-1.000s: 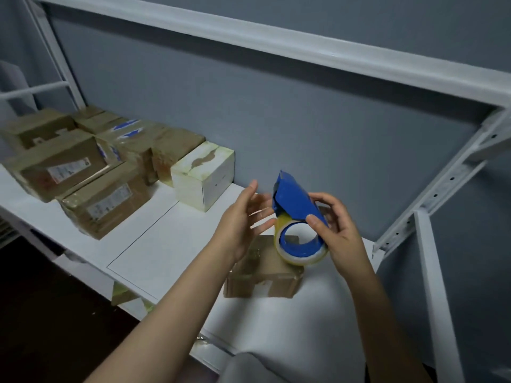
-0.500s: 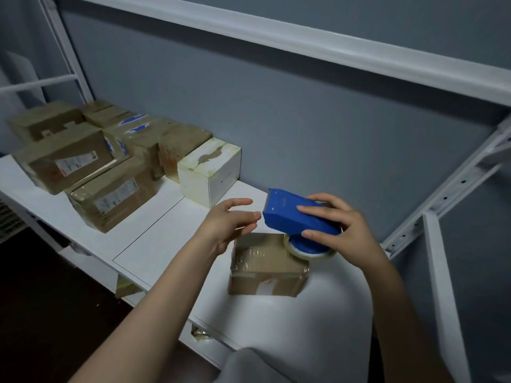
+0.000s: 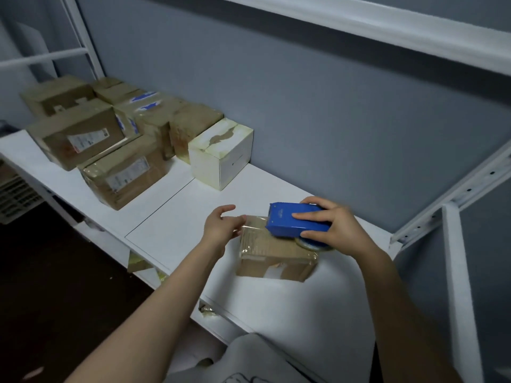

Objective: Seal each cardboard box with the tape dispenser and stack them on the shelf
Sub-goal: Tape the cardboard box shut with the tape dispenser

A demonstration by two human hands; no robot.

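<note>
A: Head view. Where was the cardboard box [image 3: 273, 255]?

B: On the white shelf [image 3: 171, 233], toward its right end, directly in front of the person. Its top looked glossy w/ clear tape, esp. at the left end.

A: And the hands?

B: The right hand [image 3: 340, 230] grasped the blue tape dispenser [image 3: 296, 223] from above, fingers curled over its body. The tape roll [image 3: 312, 243] sat low at the right edge of the box top. The left hand [image 3: 221, 228] was released, fingers loosely bent, holding nothing, at the box's far-left corner. Couldn't tell if the fingertips touched the film.

A: Which step, then?

B: Prob. running a strip across the top seam. To do it well, the left hand needed to press flat on the box, since it looked small & light enough to slide. The dispenser needed one straight pull along the seam, roll down on the cardboard, w/ some overhang at each end, then a tilt so its toothed end cut clean.

A: Risks?

B: A skewed strip, wrinkles, or the box getting dragged along w/ the dispenser.

A: The rest of the shelf?

B: A white box [image 3: 221, 153] stood by the wall, w/ a group of brown boxes [image 3: 121, 172] further left, some stacked. The one in hand lay well apart from them, so stacking wasn't done yet.
</note>
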